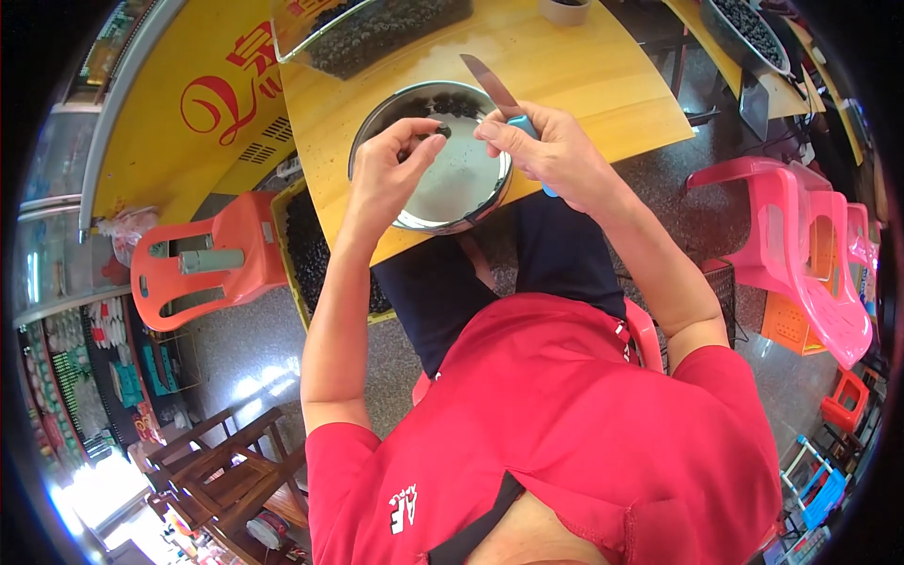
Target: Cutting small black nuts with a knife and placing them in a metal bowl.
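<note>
Over the round metal bowl (450, 184), head view: both bare hands up, close together but apart. Left hand (388, 174) grip is pinching a small dark piece (444, 131) between thumb and fingertips, above the bowl's interior. Right hand (556, 155) grip is closed round the blue handle of a knife (490, 83); blade points up and away from the body, probably so the edge keeps off the left fingers. Can't tell whether right thumb and forefinger also hold a bit. Bowl sits right under both hands, likely to catch whatever drops; more dark bits lie along its far inside wall.

Edges: bowl is at the near edge of the yellow counter (612, 80), seemingly jutting past it toward the lap. Clear bin (323, 32) of dark pieces blocks the far left; small cup (565, 13) at the far edge. Most open room is right of the bowl, across the wood.
</note>
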Demonstrator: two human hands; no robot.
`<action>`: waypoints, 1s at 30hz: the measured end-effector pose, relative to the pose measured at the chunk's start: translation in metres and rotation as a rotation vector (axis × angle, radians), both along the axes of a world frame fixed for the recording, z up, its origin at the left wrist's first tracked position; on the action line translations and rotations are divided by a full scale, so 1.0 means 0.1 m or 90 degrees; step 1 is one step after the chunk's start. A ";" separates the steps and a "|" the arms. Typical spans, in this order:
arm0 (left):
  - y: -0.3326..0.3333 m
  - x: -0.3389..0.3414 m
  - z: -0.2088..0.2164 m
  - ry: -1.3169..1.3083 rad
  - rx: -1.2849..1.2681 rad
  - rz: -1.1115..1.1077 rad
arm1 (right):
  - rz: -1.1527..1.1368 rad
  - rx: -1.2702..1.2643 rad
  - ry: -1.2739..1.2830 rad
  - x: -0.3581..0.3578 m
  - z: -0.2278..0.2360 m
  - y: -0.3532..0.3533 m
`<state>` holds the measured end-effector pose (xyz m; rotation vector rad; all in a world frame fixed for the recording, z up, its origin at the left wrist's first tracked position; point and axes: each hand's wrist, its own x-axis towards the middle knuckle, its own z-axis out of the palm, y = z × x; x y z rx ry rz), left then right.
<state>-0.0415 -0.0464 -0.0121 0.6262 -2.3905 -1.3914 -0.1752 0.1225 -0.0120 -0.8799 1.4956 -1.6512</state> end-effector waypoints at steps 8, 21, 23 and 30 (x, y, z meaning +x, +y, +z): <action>0.27 0.16 0.16 0.090 0.211 0.007 | -0.004 -0.051 -0.005 0.15 0.04 -0.09; 0.44 0.24 0.12 0.158 -0.028 0.041 | 0.013 -0.034 0.050 0.17 0.09 -0.12; 0.45 0.24 0.14 0.153 -0.062 0.041 | 0.022 -0.035 0.069 0.17 0.13 -0.11; 0.49 0.24 0.08 0.268 0.284 0.068 | 0.076 -0.055 -0.187 0.23 0.19 -0.11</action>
